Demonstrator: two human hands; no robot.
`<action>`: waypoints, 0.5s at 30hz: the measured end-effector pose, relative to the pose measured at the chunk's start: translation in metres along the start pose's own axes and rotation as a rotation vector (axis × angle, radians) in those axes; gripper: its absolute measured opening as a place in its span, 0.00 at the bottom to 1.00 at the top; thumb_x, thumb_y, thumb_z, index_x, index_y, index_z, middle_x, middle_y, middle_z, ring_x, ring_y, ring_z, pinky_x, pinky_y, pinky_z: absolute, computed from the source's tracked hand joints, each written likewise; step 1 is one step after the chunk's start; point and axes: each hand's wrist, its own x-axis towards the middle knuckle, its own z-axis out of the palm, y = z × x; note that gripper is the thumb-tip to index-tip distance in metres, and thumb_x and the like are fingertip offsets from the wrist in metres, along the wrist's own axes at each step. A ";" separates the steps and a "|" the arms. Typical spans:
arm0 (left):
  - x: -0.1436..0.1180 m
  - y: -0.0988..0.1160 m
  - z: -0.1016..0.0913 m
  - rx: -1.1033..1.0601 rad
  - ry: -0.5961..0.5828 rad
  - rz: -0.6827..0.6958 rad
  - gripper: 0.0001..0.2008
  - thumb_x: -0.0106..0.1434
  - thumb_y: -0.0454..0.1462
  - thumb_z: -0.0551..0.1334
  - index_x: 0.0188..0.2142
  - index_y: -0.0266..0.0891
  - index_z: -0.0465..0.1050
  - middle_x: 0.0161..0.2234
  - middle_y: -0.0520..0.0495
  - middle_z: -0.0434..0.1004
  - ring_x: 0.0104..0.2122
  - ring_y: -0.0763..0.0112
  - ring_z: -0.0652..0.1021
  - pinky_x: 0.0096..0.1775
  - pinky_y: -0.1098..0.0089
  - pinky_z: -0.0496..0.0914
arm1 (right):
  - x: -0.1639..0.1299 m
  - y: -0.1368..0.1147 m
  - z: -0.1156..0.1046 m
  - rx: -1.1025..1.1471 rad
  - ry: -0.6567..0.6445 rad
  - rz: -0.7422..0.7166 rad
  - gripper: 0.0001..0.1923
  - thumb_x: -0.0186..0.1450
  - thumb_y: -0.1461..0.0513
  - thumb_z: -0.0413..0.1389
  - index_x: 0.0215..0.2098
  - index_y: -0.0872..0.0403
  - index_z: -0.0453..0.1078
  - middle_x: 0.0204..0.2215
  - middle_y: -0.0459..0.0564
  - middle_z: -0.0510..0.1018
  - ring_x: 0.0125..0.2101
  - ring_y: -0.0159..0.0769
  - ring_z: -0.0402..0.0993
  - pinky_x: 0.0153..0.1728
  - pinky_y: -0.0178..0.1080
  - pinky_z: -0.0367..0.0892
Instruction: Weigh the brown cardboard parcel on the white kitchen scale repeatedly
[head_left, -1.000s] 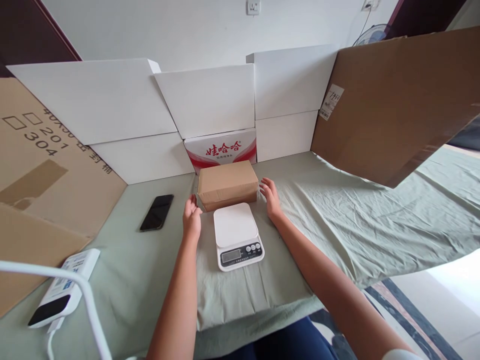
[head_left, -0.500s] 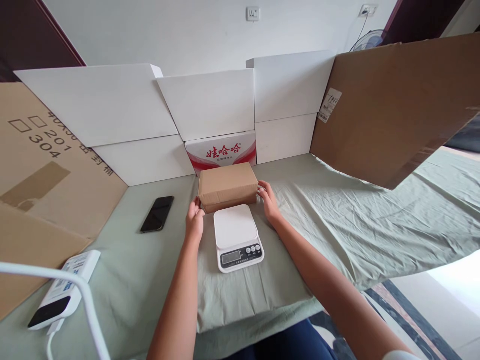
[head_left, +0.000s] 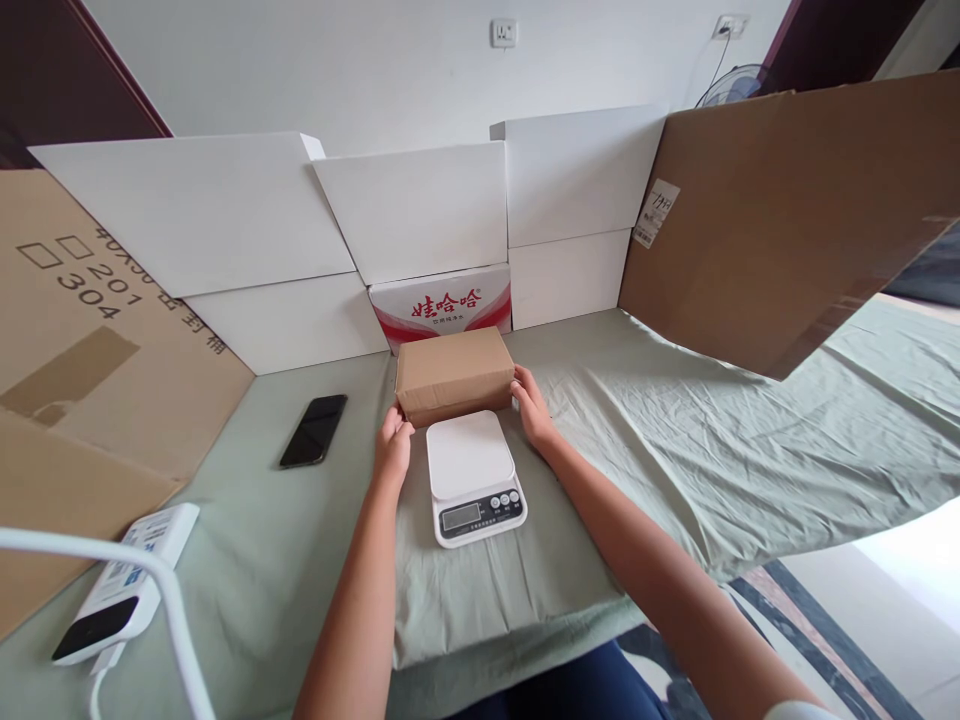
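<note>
Together, our bare left hand [head_left: 392,445] and bare right hand [head_left: 532,408] clasp a small, brown, rectangular cardboard box [head_left: 455,370] from its two ends. It lies lengthwise between our palms, so the grip is only as wide as the box itself. On the left, our fingers meet the lower near corner, with the thumb towards the front; on the right, our bent fingers touch the end face higher up. How firmly we press, we cannot tell, nor whether the box is lifted at all from the grey-green cloth [head_left: 600,385].

Just nearer to us, between our wrists, sits a white, flat kitchen scale [head_left: 472,460] with a dark button panel; its plate is bare. Behind the box stands a white-and-red printed carton [head_left: 442,300]. Left of our left hand, well apart from it, lies a black, slab-shaped phone [head_left: 313,430].
</note>
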 end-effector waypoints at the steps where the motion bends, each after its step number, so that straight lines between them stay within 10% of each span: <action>1: 0.000 -0.001 0.000 -0.001 -0.005 -0.001 0.30 0.52 0.36 0.59 0.57 0.38 0.73 0.56 0.39 0.79 0.59 0.52 0.75 0.55 0.59 0.70 | -0.001 -0.002 0.001 0.002 -0.004 0.007 0.26 0.69 0.47 0.50 0.61 0.48 0.65 0.63 0.52 0.72 0.64 0.48 0.66 0.63 0.50 0.64; 15: 0.003 -0.010 0.002 -0.023 -0.061 0.010 0.32 0.51 0.34 0.57 0.58 0.38 0.72 0.57 0.41 0.78 0.60 0.54 0.74 0.59 0.60 0.66 | 0.002 0.000 0.001 0.005 -0.024 0.013 0.32 0.69 0.47 0.51 0.67 0.51 0.61 0.66 0.52 0.69 0.68 0.48 0.61 0.69 0.50 0.58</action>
